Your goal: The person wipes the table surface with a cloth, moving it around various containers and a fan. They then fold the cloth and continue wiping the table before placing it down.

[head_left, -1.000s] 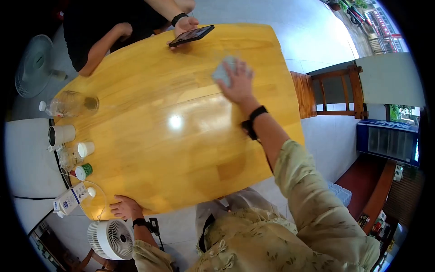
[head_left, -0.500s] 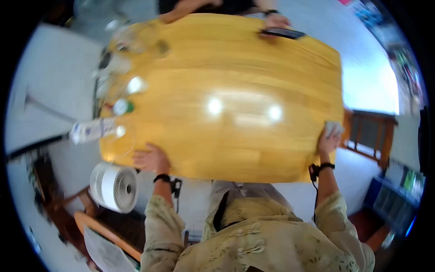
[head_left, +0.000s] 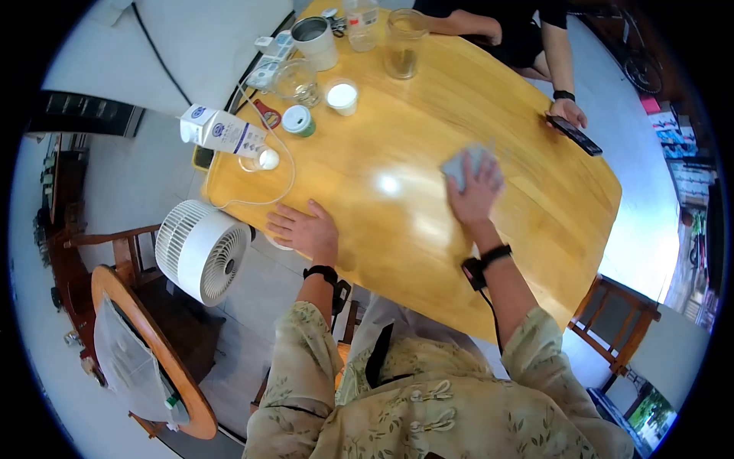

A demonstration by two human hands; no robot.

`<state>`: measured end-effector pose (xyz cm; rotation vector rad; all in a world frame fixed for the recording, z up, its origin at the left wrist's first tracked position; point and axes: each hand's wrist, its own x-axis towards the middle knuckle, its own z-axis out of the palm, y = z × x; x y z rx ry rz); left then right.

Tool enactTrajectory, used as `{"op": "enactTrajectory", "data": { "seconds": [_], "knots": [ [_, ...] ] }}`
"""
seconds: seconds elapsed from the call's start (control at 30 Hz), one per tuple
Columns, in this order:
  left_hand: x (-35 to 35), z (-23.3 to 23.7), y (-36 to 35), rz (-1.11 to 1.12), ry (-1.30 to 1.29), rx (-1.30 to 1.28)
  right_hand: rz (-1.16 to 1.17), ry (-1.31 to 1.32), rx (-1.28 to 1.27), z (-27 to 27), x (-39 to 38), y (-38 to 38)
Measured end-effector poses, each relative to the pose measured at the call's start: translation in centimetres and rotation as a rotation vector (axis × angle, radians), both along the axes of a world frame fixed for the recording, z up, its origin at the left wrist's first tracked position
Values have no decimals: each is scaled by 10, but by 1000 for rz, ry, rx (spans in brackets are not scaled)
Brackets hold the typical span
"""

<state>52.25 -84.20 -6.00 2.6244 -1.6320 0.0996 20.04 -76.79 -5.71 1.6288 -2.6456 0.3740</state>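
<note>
The big oval table of yellow varnished wood (head_left: 535, 222) filled most of the view, and the person wearing the camera leaned over its near edge. Off the table's near left corner stood a round white slatted fan (head_left: 200, 251). At the far edge another person sat, one hand (head_left: 567, 112) beside a dark flat phone (head_left: 575, 135) lying on the wood. The far left end of the table held a cluster: a white and blue carton (head_left: 222, 131) lying on its side, a metal cup (head_left: 315, 40), a tall glass jar (head_left: 403, 52), a clear glass tumbler (head_left: 297, 80), a small white cup (head_left: 342, 97) and a green-and-white cap (head_left: 297, 120). The left hand (head_left: 304, 229) lay open and flat on the table's near left edge, grasping nothing and seemingly bracing the lean. The right hand (head_left: 475, 197) was stretched to the middle of the table, fingers spread and pressed down on a small pale grey-blue cloth (head_left: 457, 164), pinning it to the wood rather than clenching it. By the look of it, this was a wiping stroke in mid-table. The wood around the cloth was bare and glossy. A stroke toward the far left end would call for care around the cluster, and one toward the far edge would meet the phone.
</note>
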Motion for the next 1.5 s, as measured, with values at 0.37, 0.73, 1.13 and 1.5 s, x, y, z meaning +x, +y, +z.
{"op": "enactTrajectory", "data": {
  "seconds": [0.37, 0.73, 1.13, 1.5],
  "knots": [
    [2, 7, 1, -23, 106, -51, 758, -208, 12, 23, 190, -100],
    [1, -9, 2, -15, -56, -44, 841, -233, 35, 45, 141, -6],
    [0, -13, 5, 0, -29, 5, -379, -44, 163, 20, -79, 328],
    [5, -25, 5, -17, -61, -16, -1252, -15, 266, -16, -147, 436]
  ]
}}
